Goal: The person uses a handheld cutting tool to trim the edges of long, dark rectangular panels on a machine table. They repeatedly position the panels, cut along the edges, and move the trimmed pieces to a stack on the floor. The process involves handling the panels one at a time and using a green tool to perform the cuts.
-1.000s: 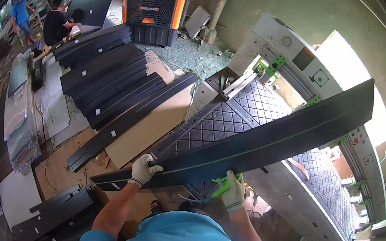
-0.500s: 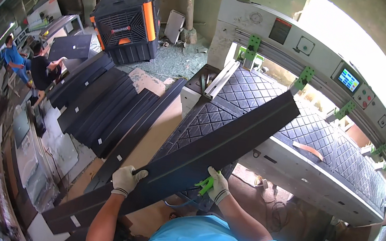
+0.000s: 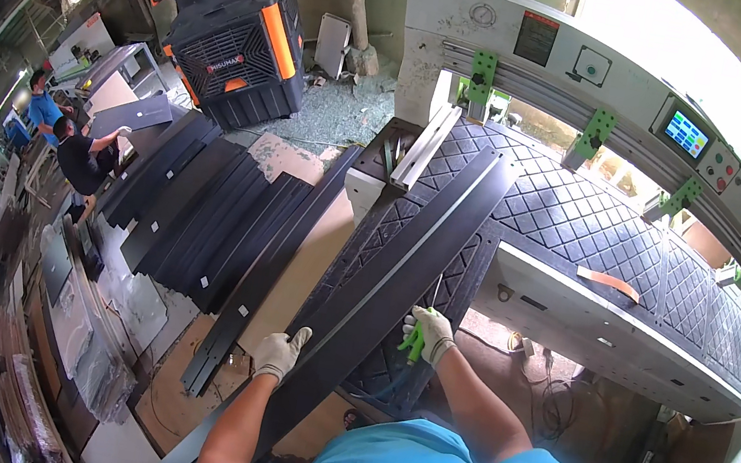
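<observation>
A long dark board [image 3: 372,280] with a pale groove along its length slants from the lower left up to the black padded bed of a machine. My left hand [image 3: 280,353], in a white glove, grips the board's left edge, thumb on the top face. Beside the right edge, my gloved right hand [image 3: 432,334] is closed round a green air blow gun [image 3: 414,343]. Its thin nozzle points away from me, apart from the board. The board's near end passes beside my left arm and runs out of view.
The machine [image 3: 558,87] has green clamps and a lit screen [image 3: 686,134]. A strip of orange-brown material [image 3: 609,285] lies on its bed. Several dark boards [image 3: 202,195] lie to the left. A black-and-orange air cooler [image 3: 234,55] stands behind them; two people work at far left.
The board has swung leftward at its far end and now points more steeply away from me. My right hand has moved slightly up and right with the blow gun, its nozzle now visible.
</observation>
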{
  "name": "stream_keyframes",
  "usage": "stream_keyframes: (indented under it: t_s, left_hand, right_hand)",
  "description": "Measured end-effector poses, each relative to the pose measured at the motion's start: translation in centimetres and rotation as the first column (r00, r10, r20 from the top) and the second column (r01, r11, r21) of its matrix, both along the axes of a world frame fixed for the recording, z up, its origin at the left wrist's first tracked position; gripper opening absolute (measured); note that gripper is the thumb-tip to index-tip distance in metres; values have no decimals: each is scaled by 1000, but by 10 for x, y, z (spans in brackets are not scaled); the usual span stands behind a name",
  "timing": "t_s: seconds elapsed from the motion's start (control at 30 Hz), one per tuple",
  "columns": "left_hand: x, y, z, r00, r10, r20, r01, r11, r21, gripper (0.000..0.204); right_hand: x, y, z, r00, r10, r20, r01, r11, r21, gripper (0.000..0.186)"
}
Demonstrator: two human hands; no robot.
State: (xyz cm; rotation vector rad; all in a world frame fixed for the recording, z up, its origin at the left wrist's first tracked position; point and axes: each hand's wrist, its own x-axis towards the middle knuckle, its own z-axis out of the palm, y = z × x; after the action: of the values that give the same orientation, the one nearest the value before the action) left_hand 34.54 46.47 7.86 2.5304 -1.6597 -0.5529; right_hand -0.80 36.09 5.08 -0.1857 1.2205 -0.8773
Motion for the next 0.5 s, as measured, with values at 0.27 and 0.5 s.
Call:
stream_keyframes:
  t_s: [0.27,0.5]
  left_hand:
    - [-24,-29,-16,997,57,-43,-58,998,0,96]
    - [-33,-43,-39,995,94,-37,-94,996,7,94]
  right_hand:
    - [-200,7,75,208,254,-944,-718,695,28,23]
    - [-242,-20,152,-293,47,-955,-673,700,241,26]
